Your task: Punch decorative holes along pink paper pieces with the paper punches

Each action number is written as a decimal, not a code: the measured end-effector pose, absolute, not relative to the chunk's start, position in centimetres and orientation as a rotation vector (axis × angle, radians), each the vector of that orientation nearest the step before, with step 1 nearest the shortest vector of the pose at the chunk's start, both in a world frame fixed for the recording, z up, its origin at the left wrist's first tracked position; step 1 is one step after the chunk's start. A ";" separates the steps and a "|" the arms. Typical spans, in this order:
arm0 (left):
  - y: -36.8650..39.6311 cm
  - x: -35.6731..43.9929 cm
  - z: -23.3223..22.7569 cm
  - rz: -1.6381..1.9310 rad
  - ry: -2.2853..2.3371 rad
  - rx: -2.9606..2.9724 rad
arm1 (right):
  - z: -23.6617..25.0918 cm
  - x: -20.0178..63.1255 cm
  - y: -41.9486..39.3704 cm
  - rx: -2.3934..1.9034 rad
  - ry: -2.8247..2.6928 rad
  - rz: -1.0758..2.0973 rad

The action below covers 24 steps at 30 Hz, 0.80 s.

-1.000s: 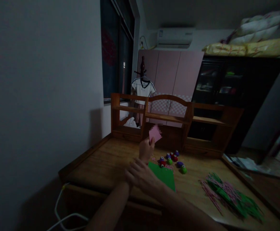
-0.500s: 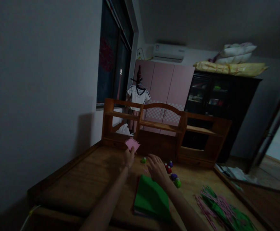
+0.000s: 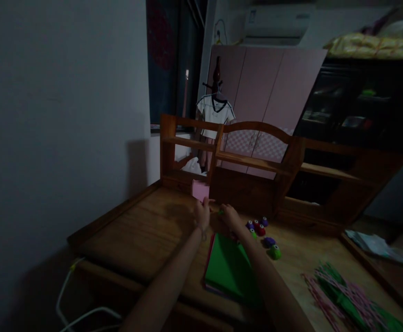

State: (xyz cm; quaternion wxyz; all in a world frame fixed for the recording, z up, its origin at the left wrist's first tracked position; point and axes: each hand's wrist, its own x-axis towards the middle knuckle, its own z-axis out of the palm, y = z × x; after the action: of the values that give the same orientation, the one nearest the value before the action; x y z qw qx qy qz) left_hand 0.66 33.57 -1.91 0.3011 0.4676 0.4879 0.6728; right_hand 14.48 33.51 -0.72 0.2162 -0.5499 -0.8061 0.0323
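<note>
Above the desk's back edge, our left hand pinches a pink paper square by its lower edge, holding it upright. Our right hand sits just beside, fingers curled near something small and green; grip unclear in the dark. Below lies a green paper stack on the wooden desk, small colored punches right of it, pink-green strips far right.
</note>
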 end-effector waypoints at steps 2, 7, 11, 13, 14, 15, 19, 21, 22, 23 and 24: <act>33.3 0.7 -2.0 1.810 1.247 1.234 | -0.9 14.5 33.8 -1.527 -2.212 0.108; 32.9 0.7 -1.6 1.803 1.095 1.113 | 0.5 16.4 33.1 -1.494 -2.031 0.101; 32.7 1.4 -1.0 1.710 1.001 1.078 | 2.0 19.8 30.8 -1.026 -1.450 0.660; 32.5 2.2 -0.9 1.648 0.944 1.073 | 2.0 21.5 29.2 -0.889 -1.178 0.856; 32.4 2.6 -0.9 1.619 0.913 1.074 | 1.8 22.2 28.5 -0.857 -1.087 0.921; 32.3 3.1 -0.9 1.585 0.884 1.084 | 1.5 22.8 27.9 -0.844 -1.032 0.973; 32.0 4.6 -1.3 1.427 0.795 1.174 | -0.2 23.9 26.9 -0.843 -0.884 1.014; 31.9 5.0 -1.4 1.375 0.790 1.221 | -0.7 23.6 26.8 -0.817 -0.850 1.034; 31.8 5.1 -1.5 1.360 0.796 1.238 | -0.8 23.4 26.8 -0.800 -0.855 1.054; 31.7 5.1 -1.6 1.348 0.804 1.251 | -0.8 23.2 26.6 -0.783 -0.875 1.080; 31.6 5.2 -1.7 1.338 0.810 1.260 | -0.8 23.0 26.5 -0.773 -0.908 1.107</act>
State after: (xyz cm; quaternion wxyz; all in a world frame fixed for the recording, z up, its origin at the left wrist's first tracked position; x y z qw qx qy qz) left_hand 5.17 31.60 -1.75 0.5367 0.5294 0.3403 0.5620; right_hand 22.99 26.46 -0.78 0.6869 -0.3452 -0.4057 0.4943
